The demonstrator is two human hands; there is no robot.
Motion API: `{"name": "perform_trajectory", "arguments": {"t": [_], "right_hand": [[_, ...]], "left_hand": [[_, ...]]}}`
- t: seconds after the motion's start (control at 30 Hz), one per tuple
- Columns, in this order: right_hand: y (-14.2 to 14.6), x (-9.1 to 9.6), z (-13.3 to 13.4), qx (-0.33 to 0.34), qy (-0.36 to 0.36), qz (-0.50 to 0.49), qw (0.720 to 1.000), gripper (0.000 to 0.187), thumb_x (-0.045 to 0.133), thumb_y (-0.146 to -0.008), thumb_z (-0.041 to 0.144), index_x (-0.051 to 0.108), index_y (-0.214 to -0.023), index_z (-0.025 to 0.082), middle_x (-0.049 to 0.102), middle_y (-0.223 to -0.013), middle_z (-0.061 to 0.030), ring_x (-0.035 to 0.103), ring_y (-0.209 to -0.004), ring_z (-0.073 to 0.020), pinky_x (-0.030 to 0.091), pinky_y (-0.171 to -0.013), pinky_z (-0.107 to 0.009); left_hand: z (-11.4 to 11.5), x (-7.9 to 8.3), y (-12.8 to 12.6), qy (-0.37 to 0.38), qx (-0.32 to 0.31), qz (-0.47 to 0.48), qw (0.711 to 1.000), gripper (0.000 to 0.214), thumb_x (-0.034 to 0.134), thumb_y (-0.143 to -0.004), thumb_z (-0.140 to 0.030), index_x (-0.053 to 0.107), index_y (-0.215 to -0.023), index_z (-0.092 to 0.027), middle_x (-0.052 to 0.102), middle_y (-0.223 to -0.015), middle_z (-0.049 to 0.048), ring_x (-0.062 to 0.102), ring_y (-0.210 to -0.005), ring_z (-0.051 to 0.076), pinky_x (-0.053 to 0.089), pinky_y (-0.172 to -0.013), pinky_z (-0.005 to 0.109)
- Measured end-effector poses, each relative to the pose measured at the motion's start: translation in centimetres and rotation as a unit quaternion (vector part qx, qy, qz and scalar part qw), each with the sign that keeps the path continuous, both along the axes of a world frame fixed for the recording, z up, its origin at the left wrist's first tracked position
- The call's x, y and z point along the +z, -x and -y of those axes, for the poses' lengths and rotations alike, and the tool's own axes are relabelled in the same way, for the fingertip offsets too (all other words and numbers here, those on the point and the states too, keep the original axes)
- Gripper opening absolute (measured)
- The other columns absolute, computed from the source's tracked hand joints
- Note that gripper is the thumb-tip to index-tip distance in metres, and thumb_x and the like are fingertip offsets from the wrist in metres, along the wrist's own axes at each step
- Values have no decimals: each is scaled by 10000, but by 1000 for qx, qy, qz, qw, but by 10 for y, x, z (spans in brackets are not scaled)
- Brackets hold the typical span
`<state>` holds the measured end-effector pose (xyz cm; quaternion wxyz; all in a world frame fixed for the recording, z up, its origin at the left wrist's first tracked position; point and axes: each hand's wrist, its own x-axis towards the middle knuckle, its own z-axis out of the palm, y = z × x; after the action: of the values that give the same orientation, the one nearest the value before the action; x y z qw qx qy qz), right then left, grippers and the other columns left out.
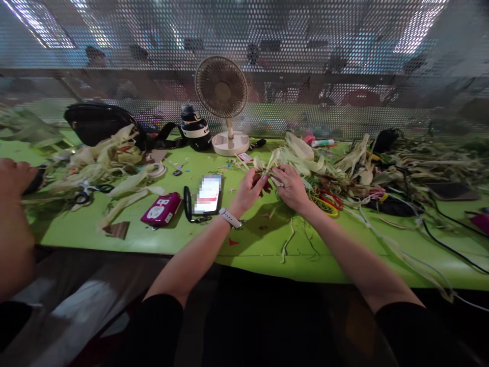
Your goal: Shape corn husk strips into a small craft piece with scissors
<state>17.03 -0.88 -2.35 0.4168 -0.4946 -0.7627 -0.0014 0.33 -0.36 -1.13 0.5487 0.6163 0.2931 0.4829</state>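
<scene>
Both hands meet over the green table, fingers closed on a small bundle of pale corn husk (272,162). My left hand (250,189), with a white watch band at the wrist, pinches the bundle from the left. From the right, my right hand (289,186) grips the same piece, its fingertips close to the left ones. Some dark reddish bits show beneath the fingers; what they are I cannot make out. A larger pale husk (300,148) lies just behind the hands. Red-handled scissors (331,198) lie partly covered beside my right wrist.
A phone (208,194) and a magenta power bank (161,210) lie to the left. Behind stand a fan (230,142) and a black bottle (195,132). Husk piles spread on both sides, with scissors (89,192) at left. Cables (439,239) cross the right. Another person's arm (13,229) reaches in at left.
</scene>
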Motion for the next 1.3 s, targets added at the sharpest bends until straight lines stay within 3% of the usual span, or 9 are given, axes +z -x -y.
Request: {"name": "perform_trajectory", "arguments": {"t": [0.1, 0.2, 0.3, 0.4, 0.53, 0.73, 0.97, 1.13, 1.3], "right_hand": [[0, 7, 4, -18, -1, -69, 997, 322, 440, -877, 230, 675, -1090, 175, 668, -1073, -124, 574, -1043, -272, 435, -966, -438], [2, 14, 11, 29, 116, -180, 976, 368, 327, -952, 341, 652, -854, 199, 671, -808, -67, 619, -789, -221, 492, -763, -360], [7, 19, 16, 51, 189, -176, 965, 426, 365, -956, 495, 524, -669, 223, 568, -577, -5, 543, -568, -169, 432, -622, -301], [11, 22, 18, 72, 173, -135, 973, 358, 456, -919, 485, 451, -666, 231, 520, -545, 23, 492, -538, -142, 383, -591, -275], [13, 22, 18, 105, 175, -124, 971, 277, 390, -938, 382, 429, -708, 233, 516, -583, 25, 483, -556, -137, 385, -591, -264], [13, 19, 17, 108, 151, -45, 982, 248, 359, -950, 354, 441, -746, 240, 519, -615, 10, 476, -566, -155, 377, -608, -280], [15, 20, 16, 96, 138, -2, 986, 231, 391, -928, 340, 441, -730, 234, 497, -599, 9, 440, -547, -147, 336, -574, -270], [9, 25, 17, 81, 167, -56, 981, 302, 406, -919, 357, 472, -659, 220, 492, -575, 11, 448, -554, -140, 336, -574, -273], [0, 30, 13, 61, 228, -246, 940, 538, 448, -870, 696, 488, -637, 213, 439, -542, 31, 403, -526, -114, 301, -504, -262]], "left_hand": [[-2, -1, -1, -1, 19, 9, 1000, 416, 672, -809, -507, 480, -989, -185, 652, -708, -20, 643, -618, 94, 449, -488, 173], [-2, -1, -2, -4, 21, 26, 999, 434, 674, -801, -501, 446, -1007, -194, 655, -742, -22, 653, -635, 104, 473, -486, 185], [0, -2, -3, 5, 33, 41, 999, 462, 715, -764, -485, 437, -994, -196, 629, -725, -44, 614, -578, 84, 451, -458, 181], [2, -1, -1, 13, 37, 45, 998, 460, 730, -755, -481, 468, -1000, -192, 602, -679, -67, 551, -510, 53, 408, -442, 169], [0, -1, 0, 16, 18, 23, 999, 498, 732, -740, -528, 529, -1025, -174, 569, -547, -83, 498, -417, 53, 336, -395, 175], [-2, 1, 0, 1, 59, 4, 998, 433, 715, -741, -555, 554, -809, -159, 611, -561, -28, 519, -421, 57, 311, -373, 177], [-6, 0, 1, 15, 70, 1, 997, 429, 708, -753, -559, 537, -769, -166, 552, -489, -47, 482, -394, 55, 308, -382, 178], [-8, 0, 4, 54, -2, 10, 998, 437, 734, -736, -542, 534, -838, -167, 569, -510, -57, 450, -393, 42, 313, -395, 170], [-6, 0, 5, 37, -86, -33, 995, 491, 706, -726, -619, 583, -826, -155, 526, -463, -60, 407, -368, 37, 298, -386, 173]]}}
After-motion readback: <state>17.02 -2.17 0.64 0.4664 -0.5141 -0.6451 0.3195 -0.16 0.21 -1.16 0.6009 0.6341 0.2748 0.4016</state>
